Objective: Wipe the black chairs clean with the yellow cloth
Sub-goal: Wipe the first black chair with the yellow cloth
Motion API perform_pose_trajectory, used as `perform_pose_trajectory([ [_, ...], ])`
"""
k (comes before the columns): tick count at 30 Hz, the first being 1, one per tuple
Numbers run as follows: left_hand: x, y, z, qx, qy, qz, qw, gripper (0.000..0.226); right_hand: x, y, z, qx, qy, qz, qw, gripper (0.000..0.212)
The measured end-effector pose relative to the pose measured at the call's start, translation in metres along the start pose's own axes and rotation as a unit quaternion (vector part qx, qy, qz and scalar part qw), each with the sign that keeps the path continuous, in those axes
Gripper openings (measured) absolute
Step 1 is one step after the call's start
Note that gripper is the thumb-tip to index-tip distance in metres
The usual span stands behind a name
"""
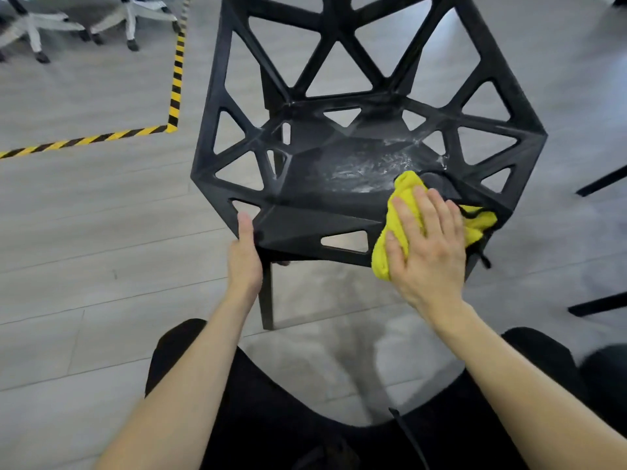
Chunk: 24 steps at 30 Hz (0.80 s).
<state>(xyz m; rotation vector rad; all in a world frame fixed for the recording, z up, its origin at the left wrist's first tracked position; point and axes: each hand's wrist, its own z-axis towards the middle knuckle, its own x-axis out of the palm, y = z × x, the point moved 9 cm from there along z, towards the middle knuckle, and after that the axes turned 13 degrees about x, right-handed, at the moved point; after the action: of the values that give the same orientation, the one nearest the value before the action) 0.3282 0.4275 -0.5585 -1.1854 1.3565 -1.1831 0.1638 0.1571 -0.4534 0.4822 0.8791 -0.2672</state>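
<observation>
Head view: flat right hand (428, 245) presses crumpled yellow cloth (400, 212); left hand (245, 256) grasps black lattice plastic chair (305, 228); overlapping strokes should clear white smears (366, 167).

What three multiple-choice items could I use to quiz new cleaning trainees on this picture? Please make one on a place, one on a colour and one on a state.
1. Where on the black chair does the yellow cloth lie?
A. front right of the seat
B. top of the backrest
C. on a leg

2. What colours is the floor tape?
A. red and white
B. yellow and black
C. plain blue

3. How does the right hand meet the cloth?
A. pinches one corner
B. hovers clear of it
C. presses it with flat fingers

Answers:
1 A: the cloth sits at the seat's front right edge.
2 B: the stripes show both colours.
3 C: the straight fingers lie spread on the cloth, while the left hand holds the seat's front left corner.
</observation>
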Motion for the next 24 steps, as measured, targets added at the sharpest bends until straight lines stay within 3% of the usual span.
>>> perform_pose_trajectory([
  [2,0.0,-0.002,-0.003,0.014,-0.003,0.01,1.0,0.083,0.017,0.048,-0.009,-0.027,0.005,0.006,1.0,0.052],
  [5,-0.027,-0.005,0.012,0.002,-0.066,0.022,0.998,0.081,0.049,0.154,-0.03,-0.161,0.082,0.021,0.983,0.055],
  [7,-0.053,-0.007,0.024,-0.007,-0.105,0.053,0.993,0.074,0.054,0.188,-0.034,-0.223,0.125,0.034,0.966,0.059],
  [9,-0.074,-0.006,0.032,-0.003,-0.126,0.096,0.987,0.073,0.044,0.172,-0.03,-0.257,0.13,0.056,0.956,0.061],
  [11,-0.088,-0.005,0.03,0.014,-0.155,0.15,0.976,0.075,0.028,0.113,-0.018,-0.228,0.098,0.064,0.967,0.06],
  [13,-0.099,-0.015,0.015,0.08,-0.217,0.216,0.949,0.063,0.008,0.032,0.003,-0.132,0.047,0.039,0.989,0.055],
  [15,-0.095,-0.041,-0.006,0.205,-0.257,0.293,0.898,0.049,-0.01,-0.013,0.012,-0.019,0.003,0.019,1.0,0.05],
  [17,-0.068,-0.069,-0.021,0.341,-0.214,0.348,0.847,0.036,0.001,0.016,0.001,0.007,-0.001,0.019,1.0,0.052],
  [20,-0.02,-0.101,-0.034,0.461,-0.127,0.371,0.796,0.028,0.031,0.14,-0.033,-0.127,0.063,0.042,0.989,0.056],
  [22,0.003,-0.115,-0.03,0.496,-0.091,0.381,0.775,0.03,0.04,0.177,-0.043,-0.207,0.103,0.051,0.971,0.057],
  [24,0.019,-0.117,-0.016,0.48,-0.046,0.404,0.777,0.037,0.03,0.143,-0.035,-0.237,0.096,0.059,0.965,0.054],
])
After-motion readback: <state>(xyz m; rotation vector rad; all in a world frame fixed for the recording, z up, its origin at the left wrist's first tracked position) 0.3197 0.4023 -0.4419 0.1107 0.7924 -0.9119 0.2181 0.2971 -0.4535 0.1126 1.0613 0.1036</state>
